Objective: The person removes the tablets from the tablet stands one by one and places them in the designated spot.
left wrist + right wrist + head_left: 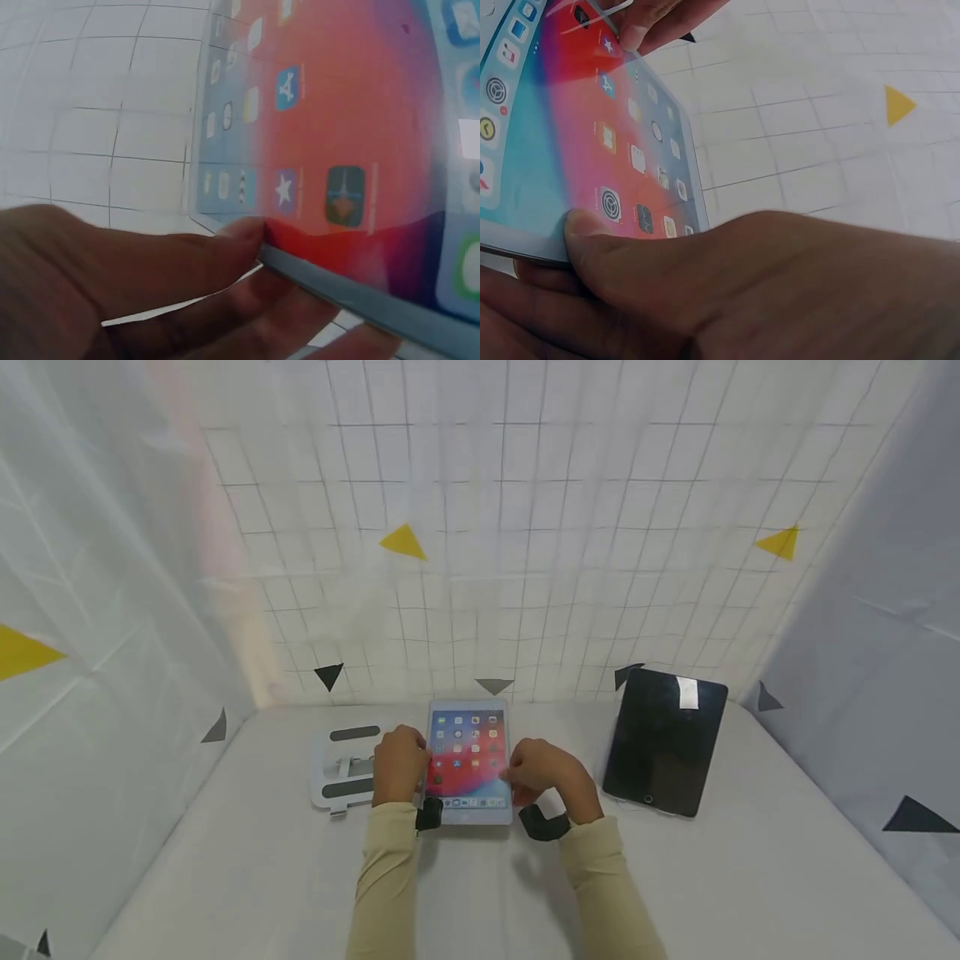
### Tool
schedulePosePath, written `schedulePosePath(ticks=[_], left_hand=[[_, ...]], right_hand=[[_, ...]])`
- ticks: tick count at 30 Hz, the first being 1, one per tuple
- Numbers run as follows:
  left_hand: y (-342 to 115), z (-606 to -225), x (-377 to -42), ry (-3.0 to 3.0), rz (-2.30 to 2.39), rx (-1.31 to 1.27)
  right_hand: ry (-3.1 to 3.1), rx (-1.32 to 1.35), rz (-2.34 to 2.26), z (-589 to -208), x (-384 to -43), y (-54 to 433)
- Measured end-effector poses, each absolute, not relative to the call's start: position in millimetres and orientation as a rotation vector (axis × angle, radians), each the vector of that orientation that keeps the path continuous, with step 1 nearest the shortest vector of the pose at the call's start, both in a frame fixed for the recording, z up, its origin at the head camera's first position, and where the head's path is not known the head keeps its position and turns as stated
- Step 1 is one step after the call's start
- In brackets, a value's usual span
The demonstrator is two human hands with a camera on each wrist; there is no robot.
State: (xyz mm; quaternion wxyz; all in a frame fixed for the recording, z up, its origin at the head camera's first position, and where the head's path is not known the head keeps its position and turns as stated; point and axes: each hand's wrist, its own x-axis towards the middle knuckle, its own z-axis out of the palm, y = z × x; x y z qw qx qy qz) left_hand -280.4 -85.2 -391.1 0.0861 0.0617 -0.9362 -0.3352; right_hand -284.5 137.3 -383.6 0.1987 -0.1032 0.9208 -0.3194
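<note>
A white-framed tablet [468,752] with a lit screen of app icons is held upright in portrait between both hands. My left hand [400,766] grips its left edge, and in the left wrist view the thumb [240,236] lies on the front rim with fingers behind. On the opposite edge my right hand [547,770] pinches the tablet; in the right wrist view its thumb [585,229] presses the front near the lower part of the screen while the other fingers are behind. The tablet's back is hidden.
Left of the tablet lies a pale folding stand [347,787] with dark pads, partly behind the left hand. To the right, a black tablet [666,739] with a white sticker leans near the back wall. A white cover [300,877] spreads over the table.
</note>
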Motion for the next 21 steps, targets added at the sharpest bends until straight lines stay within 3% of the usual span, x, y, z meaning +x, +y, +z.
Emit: schedulePosePath(ticks=[21], left_hand=[[-53, -411, -274, -2.884, -0.5, 0.083]], right_hand=[[2.545, -0.354, -0.637, -401, -285, 136]])
